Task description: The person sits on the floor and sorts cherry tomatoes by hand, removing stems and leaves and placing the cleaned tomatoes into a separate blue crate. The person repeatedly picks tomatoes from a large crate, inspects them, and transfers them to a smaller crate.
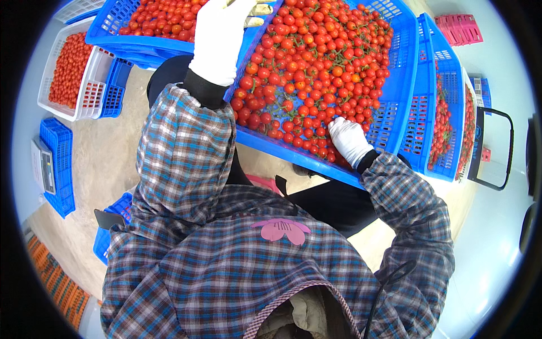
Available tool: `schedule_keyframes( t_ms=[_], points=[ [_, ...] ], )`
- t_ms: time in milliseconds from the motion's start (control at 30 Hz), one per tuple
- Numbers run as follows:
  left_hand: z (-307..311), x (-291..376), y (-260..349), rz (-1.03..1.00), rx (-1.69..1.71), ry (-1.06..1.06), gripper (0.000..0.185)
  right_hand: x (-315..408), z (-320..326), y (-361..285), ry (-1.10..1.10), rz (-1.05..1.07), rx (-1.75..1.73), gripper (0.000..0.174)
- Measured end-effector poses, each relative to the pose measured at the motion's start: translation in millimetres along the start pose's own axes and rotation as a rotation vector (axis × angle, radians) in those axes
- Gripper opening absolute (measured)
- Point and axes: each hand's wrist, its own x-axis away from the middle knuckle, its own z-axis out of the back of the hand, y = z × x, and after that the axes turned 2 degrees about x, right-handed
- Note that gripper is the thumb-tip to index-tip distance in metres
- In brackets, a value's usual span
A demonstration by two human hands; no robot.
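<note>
My left hand (224,38), in a white glove with yellow-stained fingertips, is at the top edge of the view. It hangs over the meeting rims of two blue plastic crates; the top edge cuts it off, so any hold is hidden. My right hand (349,137), also gloved in white, rests with curled fingers against cherry tomatoes (313,97) at the near right of the large blue crate (400,93). Its fingertips are hidden. Many of these tomatoes lie among green stems. To the left, another blue crate (139,41) holds red cherry tomatoes (169,21).
A white crate of tomatoes (70,72) stands at left, above a digital scale (47,169) beside stacked blue crates (61,165). At right are more tomato crates (449,123) and a black handle (506,148). A pink crate (459,29) sits at the upper right.
</note>
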Motion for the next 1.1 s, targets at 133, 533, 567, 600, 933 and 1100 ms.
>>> schedule_keyframes(
  t_ms=[133, 533, 567, 600, 933, 1100],
  points=[
    [1.2, -0.4, -1.8, 0.047, 0.013, 0.009, 0.028, 0.3, 23.5, 11.0, -0.088, 0.001, -0.045, 0.012],
    [0.1, -3.0, -12.4, 0.024, -0.011, -0.088, 0.029, -59.6, 78.1, -28.7, 0.009, 0.23, -0.334, 0.022],
    [1.5, -2.8, -12.3, 0.029, -0.007, -0.083, 0.029, -65.1, 75.7, -36.8, 0.016, 0.231, -0.277, 0.023],
    [1.9, -2.8, -12.5, 0.019, 0.0, -0.08, 0.029, -68.2, 73.0, -40.9, 0.008, 0.217, -0.233, 0.023],
    [-4.2, -3.8, -10.7, 0.006, -0.039, -0.088, 0.03, -73.8, 54.9, -36.9, 0.161, 0.233, -0.156, 0.023],
    [-5.4, -1.7, -11.8, 0.024, -0.08, -0.064, 0.03, -76.1, 49.1, -46.8, 0.163, 0.2, -0.099, 0.019]
  ],
)
